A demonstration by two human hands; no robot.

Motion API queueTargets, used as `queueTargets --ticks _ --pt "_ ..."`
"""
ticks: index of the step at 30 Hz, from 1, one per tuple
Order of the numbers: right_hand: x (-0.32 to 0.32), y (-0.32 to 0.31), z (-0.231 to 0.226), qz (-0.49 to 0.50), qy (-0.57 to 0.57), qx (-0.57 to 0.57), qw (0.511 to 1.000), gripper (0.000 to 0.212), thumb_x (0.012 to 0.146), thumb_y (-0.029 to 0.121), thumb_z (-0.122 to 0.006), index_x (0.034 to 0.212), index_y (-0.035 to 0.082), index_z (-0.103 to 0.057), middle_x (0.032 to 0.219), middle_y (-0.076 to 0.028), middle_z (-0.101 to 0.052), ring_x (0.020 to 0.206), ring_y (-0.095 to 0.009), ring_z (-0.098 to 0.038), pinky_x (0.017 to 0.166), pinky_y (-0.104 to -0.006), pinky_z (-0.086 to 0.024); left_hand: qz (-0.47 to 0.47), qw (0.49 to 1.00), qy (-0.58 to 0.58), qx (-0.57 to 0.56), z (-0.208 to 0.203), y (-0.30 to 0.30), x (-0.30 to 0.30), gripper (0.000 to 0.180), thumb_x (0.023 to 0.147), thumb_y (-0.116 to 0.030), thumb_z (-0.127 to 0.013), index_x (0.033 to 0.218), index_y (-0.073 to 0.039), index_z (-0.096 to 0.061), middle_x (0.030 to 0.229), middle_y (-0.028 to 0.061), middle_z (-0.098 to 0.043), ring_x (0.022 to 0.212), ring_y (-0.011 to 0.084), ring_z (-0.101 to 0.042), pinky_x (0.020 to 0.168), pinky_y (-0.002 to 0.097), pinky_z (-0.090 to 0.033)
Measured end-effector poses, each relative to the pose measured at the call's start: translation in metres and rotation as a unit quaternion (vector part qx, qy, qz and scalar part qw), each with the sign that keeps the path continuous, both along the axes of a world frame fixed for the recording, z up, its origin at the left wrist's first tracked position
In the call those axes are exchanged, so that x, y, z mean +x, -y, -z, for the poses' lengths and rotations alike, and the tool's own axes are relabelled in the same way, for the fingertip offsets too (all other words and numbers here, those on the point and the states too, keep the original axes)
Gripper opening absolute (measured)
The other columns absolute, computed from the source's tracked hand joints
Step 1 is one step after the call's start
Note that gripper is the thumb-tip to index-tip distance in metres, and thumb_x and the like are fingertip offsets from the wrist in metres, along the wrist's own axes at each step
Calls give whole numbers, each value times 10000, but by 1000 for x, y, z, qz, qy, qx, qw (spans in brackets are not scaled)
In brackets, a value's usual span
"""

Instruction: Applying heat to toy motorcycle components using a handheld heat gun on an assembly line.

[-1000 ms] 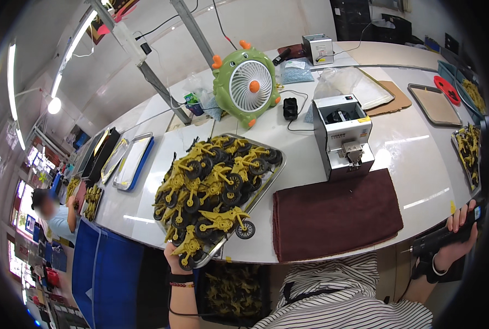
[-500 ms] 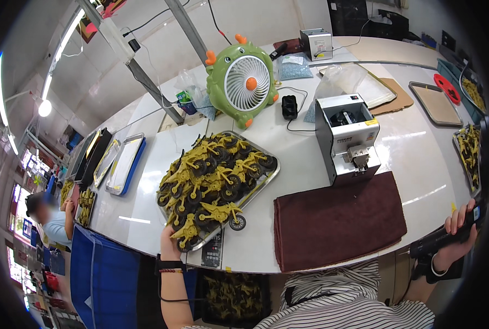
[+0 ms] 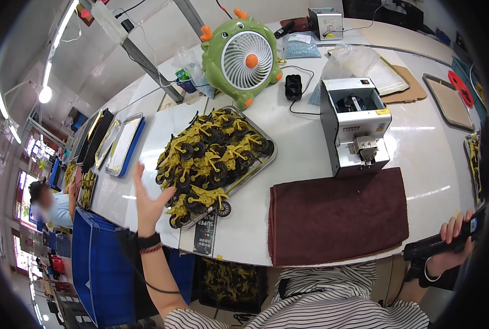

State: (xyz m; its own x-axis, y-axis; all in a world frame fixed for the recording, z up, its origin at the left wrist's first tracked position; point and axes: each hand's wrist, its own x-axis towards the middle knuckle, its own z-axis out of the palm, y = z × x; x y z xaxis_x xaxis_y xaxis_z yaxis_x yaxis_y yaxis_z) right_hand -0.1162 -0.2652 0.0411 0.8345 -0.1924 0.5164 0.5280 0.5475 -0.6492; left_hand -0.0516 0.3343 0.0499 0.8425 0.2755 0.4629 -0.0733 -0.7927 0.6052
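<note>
Left grip near toy motorcycles (yellow, black-wheeled)

Yellow-black toy motorbikes, black tool, maroon cloth, striped shirt

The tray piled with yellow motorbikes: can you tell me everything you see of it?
The tray looks like shallow, silver metal with a raised rim and rounded corners, visible mostly along its right and near sides. It lies slantwise on the white table. Yellow-and-black toy motorbikes are heaped on it, hiding its floor; one wheel juts past the near rim. The left hand is open beside its left side; whether the thumb touches the load is hard to tell.
</note>
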Motion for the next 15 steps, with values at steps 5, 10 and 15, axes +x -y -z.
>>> queueTargets --ticks 5,10,15 --pt "9 -2 9 -4 -17 43 999 323 800 152 -533 976 56 -280 698 -58 -378 515 -125 -394 497 -236 -335 23 982 -125 141 0 28 51 1075 521 -329 -803 1354 -21 -196 1297 226 -359 1230 339 -312 1028 442 -192" --pt "3 7 17 23 -22 30 999 335 804 174 -537 982 57 -278 698 -54 -381 500 -118 -395 481 -224 -339 -1 987 -88 136 10 26 64 941 529 -263 -791 1295 -18 -301 1150 172 -494 1064 287 -451 938 415 -297" --pt "8 7 24 51 -44 40 997 329 807 196 -525 979 52 -285 697 -49 -378 503 -112 -394 476 -219 -339 44 975 23 216 19 17 62 638 603 -65 -680 1179 32 -421 1028 159 -560 911 250 -567 794 323 -445"
